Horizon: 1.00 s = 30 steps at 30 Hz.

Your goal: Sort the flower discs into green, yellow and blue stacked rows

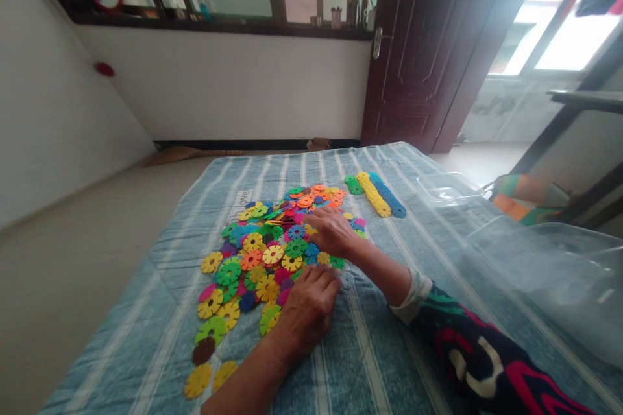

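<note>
A loose heap of notched plastic flower discs (272, 254) in many colours lies on the striped bedspread (160, 311). My right hand (331, 231) reaches over the heap's right side, fingers bent down and pressed together among the discs. What its fingertips grip is hidden. Nearer to me, my left hand (314, 301) rests at the heap's front right edge, back up, with curled fingers; anything inside it is out of sight. Beyond my right hand lie a yellow row of discs (374, 194), a blue row of discs (388, 196) and a short green row of discs (354, 185).
Clear plastic boxes stand on the right: a small one (450, 189) farther back and a larger one (549, 259) nearer. A clear bag-like sheet (555, 318) is by the larger box. Behind the bed are a wall, a brown door (423, 45) and a broom (180, 154).
</note>
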{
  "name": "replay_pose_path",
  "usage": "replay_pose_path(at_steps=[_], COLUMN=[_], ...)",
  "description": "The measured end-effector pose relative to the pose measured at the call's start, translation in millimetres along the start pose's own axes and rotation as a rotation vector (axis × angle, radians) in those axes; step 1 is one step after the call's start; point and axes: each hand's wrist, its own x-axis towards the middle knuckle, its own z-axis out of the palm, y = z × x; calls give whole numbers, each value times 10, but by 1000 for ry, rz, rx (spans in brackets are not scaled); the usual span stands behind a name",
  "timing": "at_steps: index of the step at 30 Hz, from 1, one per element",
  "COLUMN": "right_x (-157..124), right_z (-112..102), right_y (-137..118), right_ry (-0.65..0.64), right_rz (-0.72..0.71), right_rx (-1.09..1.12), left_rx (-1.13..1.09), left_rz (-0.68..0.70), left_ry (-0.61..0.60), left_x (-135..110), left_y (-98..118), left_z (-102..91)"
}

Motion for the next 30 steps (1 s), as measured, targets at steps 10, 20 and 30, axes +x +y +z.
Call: replay_pose_path(at_steps=[10, 20, 30], right_x=[-766, -840, -817], right_z=[-92, 83, 110], right_y=[1279, 1472, 1540], right_ry=[357, 383, 350], right_rz=[376, 398, 441], right_rx=[7, 23, 23], left_rx=[-1, 7, 4], left_rz=[-5, 7, -1], left_ry=[47, -9, -5], left_x=[-37, 15, 13], left_y=[-51, -28, -27], left_z=[126, -44, -19])
